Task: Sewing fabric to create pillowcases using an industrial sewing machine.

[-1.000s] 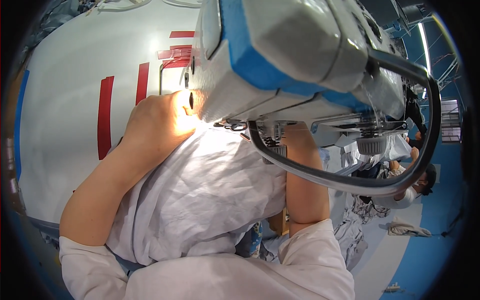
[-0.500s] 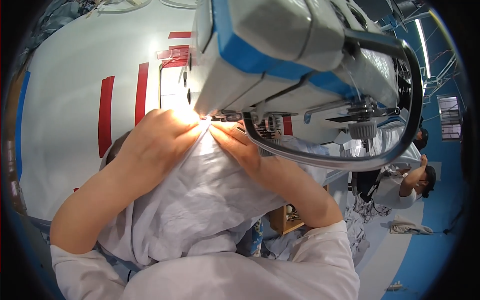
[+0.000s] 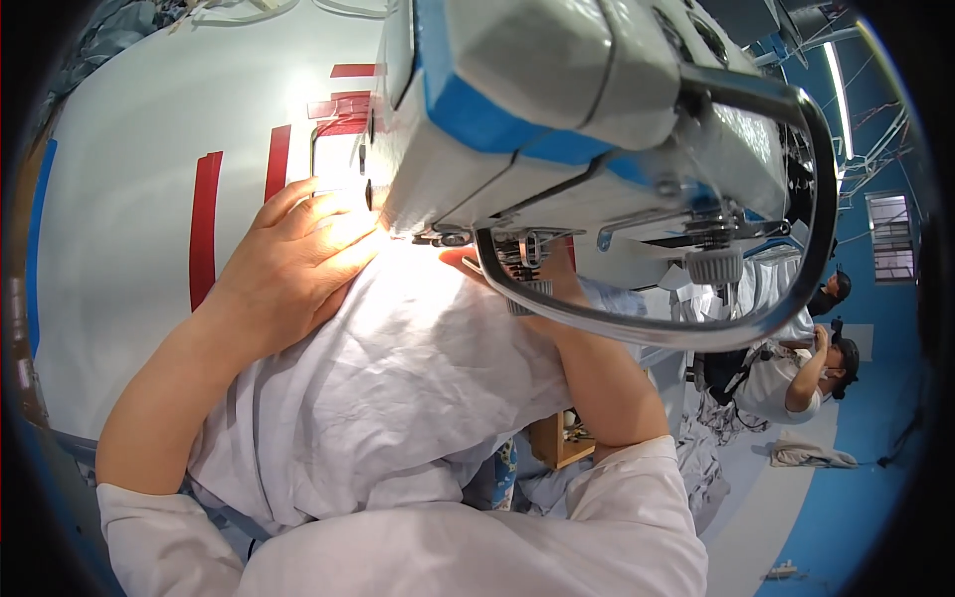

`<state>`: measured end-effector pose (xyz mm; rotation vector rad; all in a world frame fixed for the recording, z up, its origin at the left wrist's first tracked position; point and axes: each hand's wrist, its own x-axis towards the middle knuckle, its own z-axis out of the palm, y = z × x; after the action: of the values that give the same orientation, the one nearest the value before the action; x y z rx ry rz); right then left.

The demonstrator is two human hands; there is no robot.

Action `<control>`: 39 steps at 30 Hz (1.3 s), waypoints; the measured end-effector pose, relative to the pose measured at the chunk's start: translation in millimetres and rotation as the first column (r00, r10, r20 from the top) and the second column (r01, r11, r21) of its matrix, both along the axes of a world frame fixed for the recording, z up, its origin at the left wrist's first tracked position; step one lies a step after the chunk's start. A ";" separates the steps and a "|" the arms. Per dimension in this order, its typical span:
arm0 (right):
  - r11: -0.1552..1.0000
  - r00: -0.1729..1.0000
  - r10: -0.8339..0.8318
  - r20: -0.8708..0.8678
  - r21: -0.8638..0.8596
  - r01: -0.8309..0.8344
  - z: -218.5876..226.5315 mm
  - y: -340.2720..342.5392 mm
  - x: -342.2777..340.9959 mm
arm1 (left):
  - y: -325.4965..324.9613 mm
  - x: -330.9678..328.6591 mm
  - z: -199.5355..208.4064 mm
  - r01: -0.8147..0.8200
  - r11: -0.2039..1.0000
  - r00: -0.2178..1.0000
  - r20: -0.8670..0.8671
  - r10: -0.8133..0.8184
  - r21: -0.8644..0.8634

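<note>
A white garment [image 3: 398, 378] lies bunched on the sewing table and runs under the head of a grey sewing machine [image 3: 557, 129] with blue tape on it. My left hand [image 3: 298, 254] lies flat on the cloth, fingers spread toward the brightly lit needle area. My right hand [image 3: 477, 261] reaches under the machine head from the right; only a few fingertips show on the cloth, and the rest is hidden by the machine and its curved metal guard.
The white table [image 3: 129, 199] carries red tape strips [image 3: 204, 224] to the left of the machine. At far right, a person [image 3: 796, 373] in a white top works near piles of cloth on a blue floor.
The view has moved closer to the machine. My left hand has flattened and spread on the cloth, and my right hand has slid further under the machine head.
</note>
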<state>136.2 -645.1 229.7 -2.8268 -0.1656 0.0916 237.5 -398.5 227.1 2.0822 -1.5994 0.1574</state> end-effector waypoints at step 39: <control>0.980 0.994 -0.106 -0.038 -0.171 0.098 -2.8 -21.3 10.6 | -5.8 9.4 -6.9 -0.073 0.997 0.984 -0.166 0.066 -0.034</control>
<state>146.8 -666.5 226.9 -2.9931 -0.0010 0.1562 246.9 -404.3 220.2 2.0640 -1.4160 0.0387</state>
